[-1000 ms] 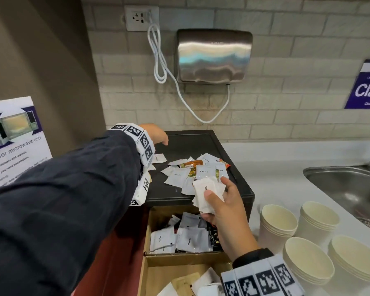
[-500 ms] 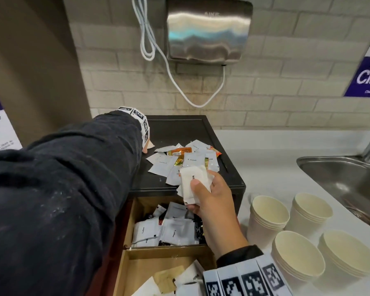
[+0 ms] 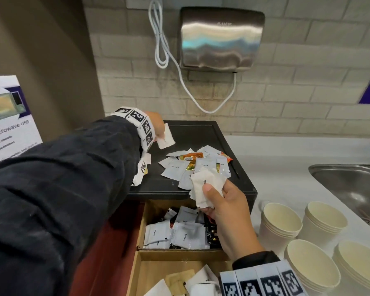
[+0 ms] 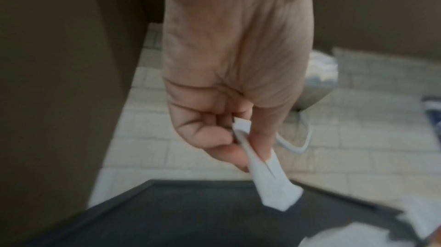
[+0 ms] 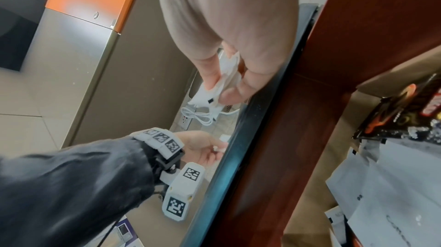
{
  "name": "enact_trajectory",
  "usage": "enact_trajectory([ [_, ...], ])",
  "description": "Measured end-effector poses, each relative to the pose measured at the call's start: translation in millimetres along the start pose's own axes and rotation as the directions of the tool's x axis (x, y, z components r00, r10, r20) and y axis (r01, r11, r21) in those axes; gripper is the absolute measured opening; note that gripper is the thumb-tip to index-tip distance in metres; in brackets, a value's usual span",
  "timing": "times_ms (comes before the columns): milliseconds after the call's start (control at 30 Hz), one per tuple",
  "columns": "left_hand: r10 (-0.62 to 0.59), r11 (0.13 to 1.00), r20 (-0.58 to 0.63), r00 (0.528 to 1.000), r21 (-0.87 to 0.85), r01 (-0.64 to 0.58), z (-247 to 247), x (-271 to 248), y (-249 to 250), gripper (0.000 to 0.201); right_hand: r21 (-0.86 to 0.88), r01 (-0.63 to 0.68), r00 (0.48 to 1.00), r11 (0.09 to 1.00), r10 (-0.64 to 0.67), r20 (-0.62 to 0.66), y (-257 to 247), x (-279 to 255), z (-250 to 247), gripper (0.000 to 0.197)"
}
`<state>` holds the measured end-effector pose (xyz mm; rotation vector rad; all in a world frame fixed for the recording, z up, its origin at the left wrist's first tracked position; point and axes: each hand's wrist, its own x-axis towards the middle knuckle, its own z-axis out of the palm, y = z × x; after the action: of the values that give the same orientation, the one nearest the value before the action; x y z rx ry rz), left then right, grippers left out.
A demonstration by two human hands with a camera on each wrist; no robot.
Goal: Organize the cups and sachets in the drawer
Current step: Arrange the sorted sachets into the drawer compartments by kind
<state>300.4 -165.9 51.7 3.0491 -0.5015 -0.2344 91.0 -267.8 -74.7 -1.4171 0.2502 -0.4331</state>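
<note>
My left hand [image 3: 157, 127] pinches one white sachet [image 3: 166, 136] between thumb and fingers, lifted above the far left of the black box top [image 3: 192, 129]; the left wrist view shows the same sachet [image 4: 269, 181] hanging from that pinch. My right hand [image 3: 224, 208] grips a bunch of white sachets [image 3: 207, 184] over the box's front edge. A loose pile of white, orange and gold sachets [image 3: 197, 165] lies on the box top. Below, the open drawer [image 3: 141, 229] holds coffee sachets [image 3: 186, 233] in its far compartment. Stacked paper cups [image 3: 280, 223] stand on the counter to the right.
A steel sink [image 3: 350, 186] lies at the far right. A hand dryer [image 3: 220, 39] with a white cord [image 3: 162, 48] hangs on the brick wall. A brown panel and a microwave notice [image 3: 6, 118] stand at the left. The drawer's near compartment [image 3: 150, 274] holds more sachets.
My left hand has picked a single white sachet off the far left of the box top and lifted it. The right hand keeps its bunch in place.
</note>
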Motion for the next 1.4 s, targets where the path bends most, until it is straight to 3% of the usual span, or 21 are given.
enact_trajectory([
  [67,0.119,0.977,0.063,0.991,-0.185,-0.106,-7,-16,7,0.024,0.006,0.02,1.0,1.0,-0.02,0.005,-1,-1,0,0.025],
  [133,0.227,0.924,0.078,0.971,-0.333,-0.19,-10,-41,15,0.007,0.026,0.036,0.999,0.999,-0.036,0.018,-2,-1,1,0.021],
  [267,0.449,0.86,0.229,0.864,-0.374,-0.348,14,-85,30,0.004,0.147,0.03,0.993,0.989,-0.047,0.111,-7,-4,3,0.02],
  [333,0.495,0.829,0.291,0.818,-0.441,-0.345,20,-94,32,0.009,0.13,0.045,0.992,0.991,-0.059,0.11,-6,-5,4,0.021],
  [367,0.489,0.817,0.297,0.82,-0.486,-0.311,20,-94,30,0.012,0.114,0.057,0.994,0.992,-0.067,0.09,-5,-5,3,0.02],
  [433,0.412,0.81,0.224,0.883,-0.534,-0.243,15,-88,21,0.015,0.091,0.068,0.996,0.994,-0.073,0.05,-3,-5,1,0.019],
  [467,0.359,0.835,0.169,0.918,-0.497,-0.235,14,-84,16,0.017,0.092,0.06,0.997,0.994,-0.063,0.033,-3,-4,1,0.018],
  [533,0.275,0.941,0.133,0.952,-0.243,-0.238,15,-78,8,0.025,0.111,0.037,0.999,0.993,-0.039,0.019,-4,-4,0,0.019],
  [633,0.225,0.95,0.278,0.934,0.15,-0.273,28,-77,5,0.047,0.113,0.025,0.999,0.993,-0.028,0.019,-6,-3,0,0.019],
  [733,0.23,0.931,0.343,0.911,0.196,-0.309,31,-79,2,0.064,0.111,0.024,1.0,0.994,-0.026,0.016,-6,-2,-1,0.018],
  [800,0.24,0.93,0.344,0.908,0.187,-0.317,31,-77,-1,0.065,0.11,0.018,1.0,0.994,-0.02,0.015,-6,-2,-1,0.017],
  [967,0.175,0.877,0.317,0.932,0.38,-0.294,34,-74,-5,0.06,0.08,0.007,1.0,0.997,-0.008,0.013,-3,-2,0,0.019],
  [1133,0.135,0.881,0.307,0.942,0.398,-0.256,35,-68,-6,0.049,0.034,0.008,1.0,0.999,-0.009,0.02,-1,-1,0,0.019],
  [1300,0.085,0.958,0.18,0.98,0.256,-0.13,26,-66,-15,0.059,0.023,0.007,1.0,1.0,-0.007,0.021,-1,-2,0,0.02],
  [1400,-0.034,0.977,0.25,0.968,0.213,-0.021,26,-59,-33,0.07,0.011,-0.009,1.0,1.0,0.008,0.011,-1,-2,2,0.028],
])
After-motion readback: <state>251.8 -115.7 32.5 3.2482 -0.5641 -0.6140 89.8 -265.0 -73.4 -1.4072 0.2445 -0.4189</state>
